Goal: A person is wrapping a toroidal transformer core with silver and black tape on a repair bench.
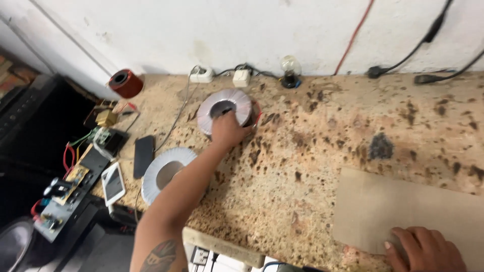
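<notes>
Head view: the left hand (229, 130) is stretched out to the upper middle of the frame, fingers wrapped over the near rim of a grey-white ring-shaped wound coil (224, 108) that stands tilted on the speckled stone worktop (312, 151), red wires at its right side. A second, larger ring coil (164, 171) lies flat just left of that forearm, partly hidden by it. At the lower right corner, the right hand (426, 249) rests flat, fingers spread, on a sheet of brown cardboard (398, 206); nothing is gripped there. Left of the flat coil lie a dark phone (143, 155) and a white phone (113, 183), then circuit boards (70, 181) at the bench edge. A red tape roll (125, 83) sits upper left, a clear bulb (291, 68) against the white wall.
</notes>
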